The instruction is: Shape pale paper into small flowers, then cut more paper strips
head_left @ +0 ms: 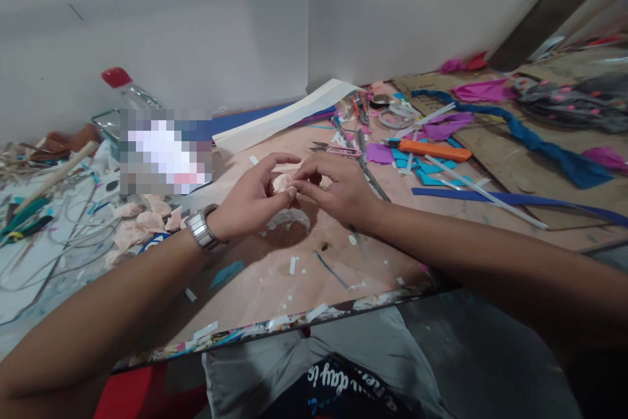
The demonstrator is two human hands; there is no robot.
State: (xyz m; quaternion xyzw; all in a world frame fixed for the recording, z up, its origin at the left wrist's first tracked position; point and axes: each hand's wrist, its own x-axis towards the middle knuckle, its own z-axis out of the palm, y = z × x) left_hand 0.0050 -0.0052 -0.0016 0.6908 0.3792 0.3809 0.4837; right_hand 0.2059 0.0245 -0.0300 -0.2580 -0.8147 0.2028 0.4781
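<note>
A small pale-peach crumpled piece (281, 184), rosette-like in shape, is held above the middle of the table. My left hand (252, 195), with a metal watch on its wrist, grips it between thumb and curled fingers. From the other side, my right hand (343, 189) pinches its edge with thumb and forefinger. Whether it is cloth or paper I cannot tell. Just below the hands lies a whitish, ring-like thing (294, 215), partly covered by the left hand. Similar peach pieces (150, 221) are heaped to the left of the watch.
An orange cutter (432, 150) and pink-handled snips (338, 149) lie beyond my right hand. Blue strips (559, 151) and purple scraps (449, 125) spread to the right. At left are green-handled pliers (27, 219), loose wire and a blurred-out bright device (164, 151).
</note>
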